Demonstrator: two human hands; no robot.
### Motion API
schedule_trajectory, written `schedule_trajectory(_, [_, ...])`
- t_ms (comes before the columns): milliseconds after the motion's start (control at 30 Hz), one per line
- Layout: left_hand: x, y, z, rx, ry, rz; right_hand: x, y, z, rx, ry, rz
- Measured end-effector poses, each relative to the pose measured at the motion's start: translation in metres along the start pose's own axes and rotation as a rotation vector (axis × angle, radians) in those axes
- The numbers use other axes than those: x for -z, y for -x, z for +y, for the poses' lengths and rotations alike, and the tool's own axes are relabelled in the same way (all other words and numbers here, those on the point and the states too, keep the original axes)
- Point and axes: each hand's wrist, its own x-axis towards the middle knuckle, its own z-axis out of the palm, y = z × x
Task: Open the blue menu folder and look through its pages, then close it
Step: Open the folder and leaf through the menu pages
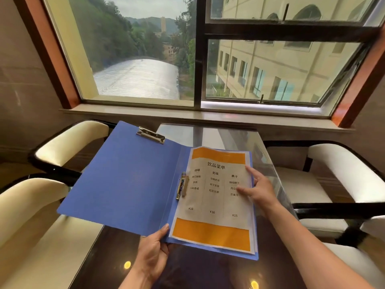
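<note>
Blue menu folder [129, 180] lies open; left hand [153, 250] pinches its six-o'clock edge. Right hand [259, 189], fingers spread, presses the menu page [216, 197] at three o'clock. Cream chairs [68, 140] flank the glossy table [208, 134].

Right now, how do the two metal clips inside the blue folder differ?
The top clip sits at the upper edge of the left cover and holds nothing; the spine clip sits beside the fold and presses on the menu page. The top clip lies crosswise, the spine clip lengthwise. Both are silver metal.

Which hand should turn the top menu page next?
Probably the right hand: its fingers already rest on the outer edge of the drinks menu page. The left hand grips the blue menu folder at its bottom edge, supporting it.
</note>
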Motion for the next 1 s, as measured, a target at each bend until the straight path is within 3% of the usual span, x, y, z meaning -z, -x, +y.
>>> schedule_trajectory(167, [-0.001,-0.002,-0.002,-0.044,-0.029,0.03,-0.008,0.003,0.008,-0.01,-0.059,0.147])
schedule_trajectory(467, [-0.005,-0.004,-0.006,-0.043,-0.006,0.072,-0.005,0.004,0.006,0.038,0.034,0.223])
schedule_trajectory(633, [-0.001,-0.007,-0.006,-0.031,-0.017,0.056,-0.009,0.007,0.004,-0.039,-0.115,0.21])
schedule_trajectory(800, [0.003,-0.007,-0.002,-0.033,-0.044,0.038,-0.009,0.006,0.008,-0.228,-0.282,0.125])
schedule_trajectory(933, [0.006,-0.009,0.0,-0.025,-0.068,0.066,-0.01,0.0,0.009,-0.19,-0.13,0.202])
schedule_trajectory(1000, [0.005,-0.009,0.0,-0.022,-0.086,0.074,-0.011,-0.004,0.01,-0.13,0.104,0.261])
